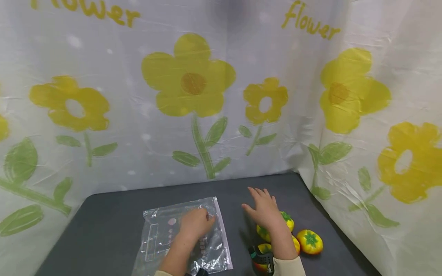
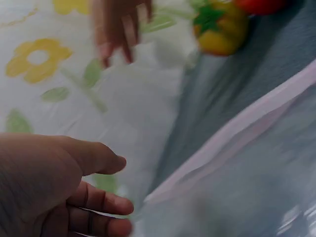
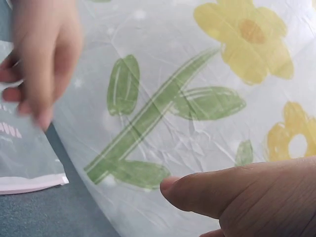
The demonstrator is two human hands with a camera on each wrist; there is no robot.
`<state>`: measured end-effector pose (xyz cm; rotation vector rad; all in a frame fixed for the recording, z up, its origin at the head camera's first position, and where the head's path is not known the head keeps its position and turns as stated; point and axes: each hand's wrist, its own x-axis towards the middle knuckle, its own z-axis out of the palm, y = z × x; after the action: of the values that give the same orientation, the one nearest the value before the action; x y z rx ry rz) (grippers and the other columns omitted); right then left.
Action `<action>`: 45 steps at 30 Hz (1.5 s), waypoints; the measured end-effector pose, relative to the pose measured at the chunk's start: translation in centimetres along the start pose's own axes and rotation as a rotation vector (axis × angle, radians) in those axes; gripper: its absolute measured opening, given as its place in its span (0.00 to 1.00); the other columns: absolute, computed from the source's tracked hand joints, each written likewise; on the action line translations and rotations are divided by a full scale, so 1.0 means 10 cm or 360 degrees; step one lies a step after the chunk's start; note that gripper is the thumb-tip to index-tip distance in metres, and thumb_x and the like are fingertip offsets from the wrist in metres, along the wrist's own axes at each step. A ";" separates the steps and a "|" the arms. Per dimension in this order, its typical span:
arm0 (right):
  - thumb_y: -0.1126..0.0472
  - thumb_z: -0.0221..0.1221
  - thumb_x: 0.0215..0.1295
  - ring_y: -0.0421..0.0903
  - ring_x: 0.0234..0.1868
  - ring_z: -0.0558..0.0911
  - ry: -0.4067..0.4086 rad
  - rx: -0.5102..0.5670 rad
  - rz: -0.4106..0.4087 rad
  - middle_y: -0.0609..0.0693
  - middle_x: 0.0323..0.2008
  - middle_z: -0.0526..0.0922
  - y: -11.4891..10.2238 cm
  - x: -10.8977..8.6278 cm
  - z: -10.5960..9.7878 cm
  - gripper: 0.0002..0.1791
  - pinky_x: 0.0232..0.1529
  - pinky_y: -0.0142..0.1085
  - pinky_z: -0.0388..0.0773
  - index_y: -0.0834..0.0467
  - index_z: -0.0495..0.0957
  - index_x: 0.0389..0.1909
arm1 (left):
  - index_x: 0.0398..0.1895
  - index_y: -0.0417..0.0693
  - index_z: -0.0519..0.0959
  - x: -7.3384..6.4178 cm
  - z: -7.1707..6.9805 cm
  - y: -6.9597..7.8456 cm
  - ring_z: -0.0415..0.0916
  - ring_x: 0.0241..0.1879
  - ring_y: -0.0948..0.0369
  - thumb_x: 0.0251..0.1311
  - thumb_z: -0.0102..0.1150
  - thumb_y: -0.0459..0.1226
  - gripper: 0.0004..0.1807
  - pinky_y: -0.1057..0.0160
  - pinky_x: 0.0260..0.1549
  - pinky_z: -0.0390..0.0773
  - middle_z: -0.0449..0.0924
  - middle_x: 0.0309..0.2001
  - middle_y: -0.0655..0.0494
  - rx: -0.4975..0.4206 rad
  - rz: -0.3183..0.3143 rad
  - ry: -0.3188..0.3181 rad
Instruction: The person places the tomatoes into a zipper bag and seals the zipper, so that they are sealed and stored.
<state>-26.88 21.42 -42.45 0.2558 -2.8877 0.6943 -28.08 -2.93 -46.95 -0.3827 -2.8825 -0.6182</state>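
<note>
A clear plastic zip bag (image 1: 160,220) lies flat on the dark table, its pale zip edge (image 1: 223,235) toward the right. Over the bag is my left hand (image 1: 196,224), fingers loosely bent and holding nothing; in the left wrist view its thumb (image 2: 101,157) stands apart from the fingers. Whether it touches the plastic I cannot tell. My right hand (image 1: 264,209) reaches out to the right of the bag with fingers spread, nothing in it. Below and beside that arm sit several yellow-red fruits (image 1: 310,241) with green leafy tops, some partly hidden by the forearm.
The dark table (image 1: 114,222) has its right edge close to the fruits. White sheets (image 1: 131,161) painted with yellow flowers hang behind it and along its sides. A black device (image 1: 261,260) is strapped at my right wrist.
</note>
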 end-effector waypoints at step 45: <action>0.51 0.65 0.68 0.68 0.73 0.63 0.0042 -0.0018 -0.0117 0.62 0.65 0.75 -0.17 0.03 0.09 0.29 0.67 0.69 0.55 0.59 0.76 0.66 | 0.17 0.40 0.78 -0.08 0.63 0.38 0.79 0.22 0.47 0.50 0.67 0.42 0.15 0.46 0.22 0.79 0.78 0.20 0.45 0.0142 -0.0071 0.0100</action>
<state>-26.96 19.42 -42.46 0.3471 -2.8405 0.6635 -26.92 2.93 -51.35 -0.2816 -2.8531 -0.4969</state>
